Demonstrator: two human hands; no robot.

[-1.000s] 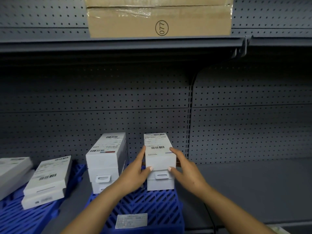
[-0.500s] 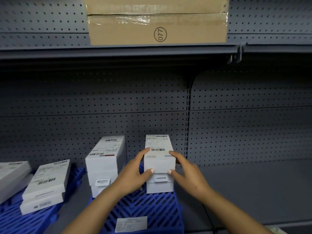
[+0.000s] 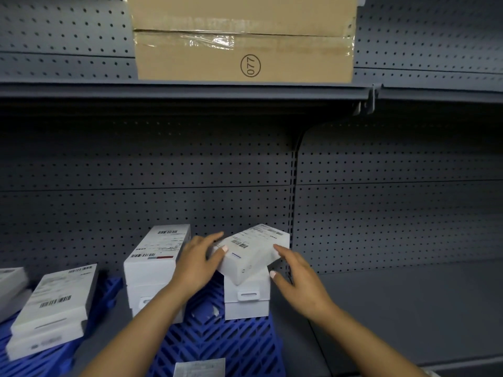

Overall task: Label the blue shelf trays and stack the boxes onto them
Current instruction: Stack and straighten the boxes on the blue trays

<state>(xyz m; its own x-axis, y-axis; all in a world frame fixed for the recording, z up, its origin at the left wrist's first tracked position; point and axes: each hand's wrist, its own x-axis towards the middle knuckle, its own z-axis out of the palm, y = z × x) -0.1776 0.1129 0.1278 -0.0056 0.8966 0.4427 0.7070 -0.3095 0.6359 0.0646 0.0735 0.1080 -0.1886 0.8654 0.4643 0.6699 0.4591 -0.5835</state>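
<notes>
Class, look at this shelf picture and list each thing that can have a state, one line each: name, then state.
top white box: skewed and tilted on the right stack, between both hands
left hand: on the box's left side
right hand: open, at the box's right edge
left stack: squared up on the blue tray
cardboard carton: taped shut, on the upper shelf
tray label: stuck at the front edge
</notes>
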